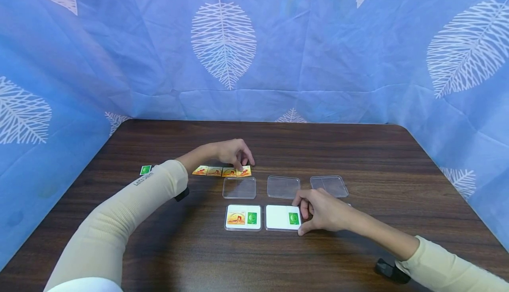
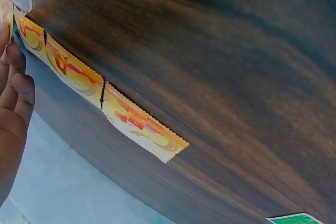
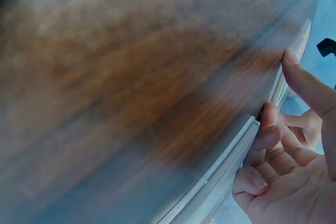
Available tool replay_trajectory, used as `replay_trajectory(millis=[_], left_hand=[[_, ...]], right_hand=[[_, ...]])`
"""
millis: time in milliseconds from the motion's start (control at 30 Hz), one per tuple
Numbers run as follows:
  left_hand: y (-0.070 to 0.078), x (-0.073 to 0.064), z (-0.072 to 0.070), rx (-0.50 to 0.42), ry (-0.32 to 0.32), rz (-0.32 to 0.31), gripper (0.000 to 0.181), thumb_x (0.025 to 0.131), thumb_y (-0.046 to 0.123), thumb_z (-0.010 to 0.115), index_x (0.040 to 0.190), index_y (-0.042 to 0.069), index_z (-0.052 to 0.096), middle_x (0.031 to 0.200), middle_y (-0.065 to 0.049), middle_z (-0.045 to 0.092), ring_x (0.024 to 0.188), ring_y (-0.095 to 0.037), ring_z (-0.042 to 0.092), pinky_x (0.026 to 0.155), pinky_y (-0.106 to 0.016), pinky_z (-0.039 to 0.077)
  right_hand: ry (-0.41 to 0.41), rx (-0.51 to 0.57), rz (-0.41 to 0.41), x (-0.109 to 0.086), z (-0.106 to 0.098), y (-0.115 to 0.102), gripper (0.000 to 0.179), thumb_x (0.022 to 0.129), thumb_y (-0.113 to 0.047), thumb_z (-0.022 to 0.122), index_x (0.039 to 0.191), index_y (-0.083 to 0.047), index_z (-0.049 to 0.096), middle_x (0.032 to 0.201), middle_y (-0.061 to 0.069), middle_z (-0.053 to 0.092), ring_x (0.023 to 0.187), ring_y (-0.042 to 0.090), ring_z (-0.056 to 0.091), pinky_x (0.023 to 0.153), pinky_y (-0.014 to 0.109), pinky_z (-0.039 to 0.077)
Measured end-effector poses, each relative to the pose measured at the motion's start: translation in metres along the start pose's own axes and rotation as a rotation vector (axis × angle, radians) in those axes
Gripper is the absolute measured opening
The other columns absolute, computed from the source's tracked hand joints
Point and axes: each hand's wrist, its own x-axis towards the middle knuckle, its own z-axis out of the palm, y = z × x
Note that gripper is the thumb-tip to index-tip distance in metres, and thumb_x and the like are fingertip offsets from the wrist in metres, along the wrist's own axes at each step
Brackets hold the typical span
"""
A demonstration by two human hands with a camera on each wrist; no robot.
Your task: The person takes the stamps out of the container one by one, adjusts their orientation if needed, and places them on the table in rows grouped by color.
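Observation:
My left hand (image 1: 234, 152) reaches to the right end of a row of orange stamps (image 1: 214, 171). Its fingertips pinch the end stamp (image 1: 245, 171), which looks slightly tilted in the left wrist view. My right hand (image 1: 324, 210) holds the right side of a clear case (image 1: 278, 229) with a white card, thumb at the near corner and forefinger at the far one. A green stamp (image 1: 294, 218) lies on that card's right part. Left of it, another case (image 1: 243, 229) shows an orange stamp (image 1: 236, 218) beside a green stamp (image 1: 252, 218).
Three clear lids (image 1: 239, 188) lie in a row beyond the cases. One loose green stamp (image 1: 145, 169) sits by my left sleeve. Another case edge (image 3: 210, 177) shows under my right hand in the right wrist view. A blue leaf-patterned curtain (image 1: 278, 53) surrounds the table.

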Motion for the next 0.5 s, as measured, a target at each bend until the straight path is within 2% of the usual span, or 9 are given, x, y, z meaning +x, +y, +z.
replay_trajectory(millis=[267, 500], left_hand=[[-0.0002, 0.0021, 0.0006, 0.021, 0.015, -0.018, 0.029, 0.088, -0.015, 0.072, 0.116, -0.008, 0.073, 0.085, -0.011, 0.065, 0.052, -0.008, 0.048, 0.059, -0.022, 0.046], [0.0013, 0.0034, 0.0022, 0.000, 0.015, -0.023, 0.029, 0.088, -0.016, 0.072, 0.116, -0.009, 0.072, 0.087, -0.013, 0.066, 0.059, -0.012, 0.055, 0.062, -0.024, 0.049]], right_hand=[[0.003, -0.015, -0.012, 0.0000, 0.0007, -0.0016, 0.048, 0.073, -0.019, 0.096, 0.106, -0.001, 0.065, 0.074, -0.010, 0.057, 0.061, 0.001, 0.043, 0.055, 0.021, 0.039], [0.000, -0.011, 0.008, 0.0003, -0.0004, 0.0003, 0.047, 0.073, -0.017, 0.096, 0.104, -0.002, 0.065, 0.073, -0.009, 0.057, 0.061, 0.001, 0.044, 0.056, 0.020, 0.039]])
